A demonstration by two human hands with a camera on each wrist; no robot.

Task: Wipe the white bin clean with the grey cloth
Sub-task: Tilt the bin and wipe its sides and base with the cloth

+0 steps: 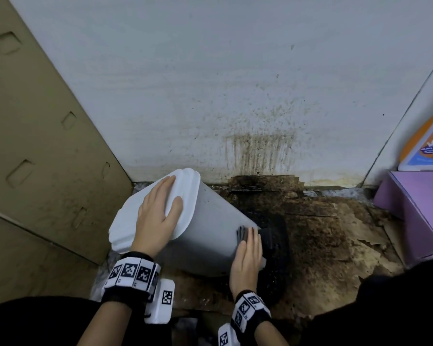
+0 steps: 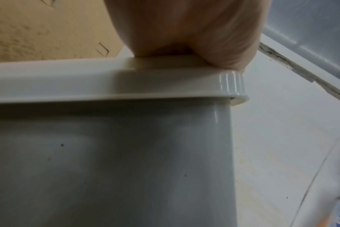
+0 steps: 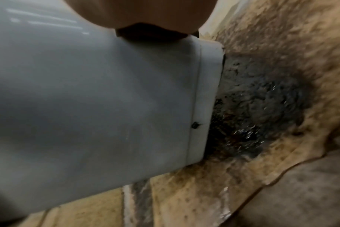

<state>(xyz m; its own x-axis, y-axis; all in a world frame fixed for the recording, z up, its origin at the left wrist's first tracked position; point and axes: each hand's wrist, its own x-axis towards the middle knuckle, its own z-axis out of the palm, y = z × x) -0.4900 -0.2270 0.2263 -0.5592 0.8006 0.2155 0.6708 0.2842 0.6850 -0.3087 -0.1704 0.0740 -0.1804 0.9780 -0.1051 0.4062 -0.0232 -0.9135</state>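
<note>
The white bin [image 1: 210, 221] leans tilted on the floor, its lid [image 1: 185, 186] toward the left and its base toward the right. My left hand [image 1: 158, 216] lies flat on the lid with fingers spread. The left wrist view shows the palm [image 2: 184, 30] resting on the lid's rim [image 2: 126, 86]. My right hand [image 1: 248, 260] presses the folded grey cloth [image 1: 241, 233] against the bin's side near its base, fingers straight. In the right wrist view the cloth [image 3: 151, 34] is a dark strip under the hand [image 3: 145, 12], above the bin's wall [image 3: 87, 99], which carries small dark specks.
A cardboard box [image 1: 35, 146] stands close on the left. The white wall [image 1: 258, 151] behind is stained brown. The floor holds dirty torn cardboard [image 1: 323, 233] with a wet black patch [image 1: 278, 245] under the bin's base. A purple box [image 1: 415, 208] and an orange-blue package [image 1: 428, 143] sit right.
</note>
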